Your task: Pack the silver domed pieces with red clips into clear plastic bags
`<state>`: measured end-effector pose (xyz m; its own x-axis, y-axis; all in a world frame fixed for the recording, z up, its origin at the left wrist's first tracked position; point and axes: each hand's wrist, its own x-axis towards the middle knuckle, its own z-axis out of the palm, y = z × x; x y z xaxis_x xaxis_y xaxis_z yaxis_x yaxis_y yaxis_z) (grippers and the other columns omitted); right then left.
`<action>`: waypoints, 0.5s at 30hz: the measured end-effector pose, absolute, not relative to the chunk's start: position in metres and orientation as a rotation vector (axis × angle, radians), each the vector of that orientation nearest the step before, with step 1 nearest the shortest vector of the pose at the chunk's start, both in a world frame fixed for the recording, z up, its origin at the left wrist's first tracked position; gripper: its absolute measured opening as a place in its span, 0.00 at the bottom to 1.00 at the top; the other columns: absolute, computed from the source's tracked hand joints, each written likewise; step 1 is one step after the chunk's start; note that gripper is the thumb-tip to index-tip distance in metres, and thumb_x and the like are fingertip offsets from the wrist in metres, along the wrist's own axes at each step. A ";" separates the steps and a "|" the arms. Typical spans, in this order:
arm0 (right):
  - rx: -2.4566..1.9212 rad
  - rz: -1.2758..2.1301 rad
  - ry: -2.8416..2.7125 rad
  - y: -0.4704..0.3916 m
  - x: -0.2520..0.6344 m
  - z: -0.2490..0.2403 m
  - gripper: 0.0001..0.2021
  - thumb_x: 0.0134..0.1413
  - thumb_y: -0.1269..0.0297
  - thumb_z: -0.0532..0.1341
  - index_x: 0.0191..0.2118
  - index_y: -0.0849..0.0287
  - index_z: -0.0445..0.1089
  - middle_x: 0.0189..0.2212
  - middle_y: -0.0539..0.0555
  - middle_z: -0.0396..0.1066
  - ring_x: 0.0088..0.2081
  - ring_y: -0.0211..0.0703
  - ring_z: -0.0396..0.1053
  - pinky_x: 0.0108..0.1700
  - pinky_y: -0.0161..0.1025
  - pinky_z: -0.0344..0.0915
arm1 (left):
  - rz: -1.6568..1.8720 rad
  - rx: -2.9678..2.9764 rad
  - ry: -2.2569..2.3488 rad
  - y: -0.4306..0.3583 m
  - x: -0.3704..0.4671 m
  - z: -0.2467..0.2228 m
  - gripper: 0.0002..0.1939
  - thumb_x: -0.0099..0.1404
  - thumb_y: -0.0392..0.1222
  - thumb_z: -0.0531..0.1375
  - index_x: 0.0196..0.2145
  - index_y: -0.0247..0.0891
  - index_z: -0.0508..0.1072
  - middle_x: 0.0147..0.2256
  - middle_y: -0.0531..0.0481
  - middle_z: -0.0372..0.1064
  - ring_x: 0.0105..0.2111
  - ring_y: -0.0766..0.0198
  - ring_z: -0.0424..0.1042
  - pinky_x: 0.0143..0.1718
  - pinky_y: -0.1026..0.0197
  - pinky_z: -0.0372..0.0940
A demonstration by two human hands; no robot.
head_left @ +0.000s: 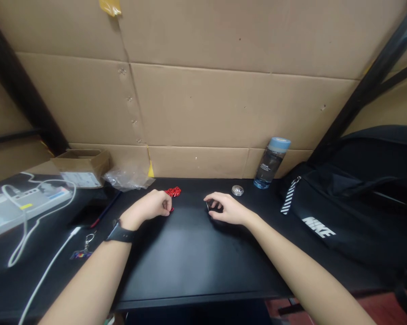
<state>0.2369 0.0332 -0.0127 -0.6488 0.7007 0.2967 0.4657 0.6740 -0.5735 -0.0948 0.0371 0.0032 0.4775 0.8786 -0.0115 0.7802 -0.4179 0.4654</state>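
My left hand (pixel 156 205) is closed in a pinch low over the black desk. A small red piece (pixel 172 209) shows at its fingertips, its exact kind too small to tell. Just behind the fingers lies a heap of red looped pieces (pixel 173 192), possibly paper clips. Across a gap, my right hand (pixel 228 208) curves its thumb and fingers around something small with a thin shiny edge (pixel 208 205); most of it is hidden in the grip. Behind the right hand sits a small round silvery, clear object (pixel 238 190).
A blue-capped bottle (pixel 271 163) and a black bag (pixel 328 203) stand on the right. Leftward are a cardboard box (pixel 83 168), a clear plastic bag (pixel 129 178), a power strip (pixel 34 210), white cables and a keychain (pixel 85 247). Cardboard (pixel 196 108) walls the back.
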 end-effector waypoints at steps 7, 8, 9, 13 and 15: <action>-0.882 0.629 -2.392 0.033 0.238 -0.012 0.22 0.54 0.67 0.66 0.56 0.53 0.70 0.47 0.55 0.74 0.40 0.42 0.74 0.35 0.35 0.70 | 0.561 2.411 1.169 0.033 -0.084 0.003 0.06 0.60 0.34 0.61 0.36 0.41 0.75 0.32 0.52 0.77 0.32 0.62 0.76 0.36 0.64 0.67; -0.880 0.627 -2.390 0.033 0.238 -0.012 0.22 0.54 0.68 0.66 0.56 0.53 0.70 0.47 0.55 0.74 0.40 0.42 0.74 0.35 0.35 0.70 | 0.581 2.430 1.144 0.032 -0.080 0.002 0.07 0.62 0.34 0.60 0.38 0.40 0.76 0.33 0.52 0.77 0.32 0.63 0.76 0.35 0.65 0.66; -0.875 0.622 -2.386 0.032 0.237 -0.012 0.22 0.53 0.68 0.66 0.55 0.53 0.70 0.46 0.55 0.74 0.40 0.42 0.74 0.36 0.36 0.70 | 0.593 2.449 1.124 0.031 -0.076 0.000 0.09 0.63 0.34 0.60 0.41 0.40 0.76 0.33 0.51 0.76 0.32 0.63 0.75 0.35 0.65 0.66; -0.847 0.558 -2.333 0.032 0.234 -0.015 0.22 0.50 0.69 0.68 0.52 0.55 0.72 0.44 0.54 0.75 0.39 0.42 0.74 0.38 0.37 0.70 | 0.653 2.554 1.025 0.023 -0.050 -0.007 0.11 0.67 0.33 0.58 0.43 0.41 0.79 0.38 0.48 0.76 0.35 0.63 0.75 0.39 0.64 0.67; -0.843 0.516 -2.299 0.033 0.233 -0.016 0.22 0.48 0.69 0.69 0.51 0.55 0.73 0.42 0.54 0.75 0.38 0.42 0.73 0.38 0.37 0.70 | 0.628 2.604 0.934 0.019 -0.037 -0.012 0.12 0.68 0.32 0.59 0.40 0.42 0.82 0.39 0.48 0.76 0.37 0.63 0.75 0.43 0.64 0.66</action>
<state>0.2327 0.0326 -0.0159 -0.5977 0.6810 0.4230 0.4349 0.7187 -0.5426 -0.0369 0.0188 -0.0118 0.6924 0.6571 0.2978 0.5241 -0.7419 0.4182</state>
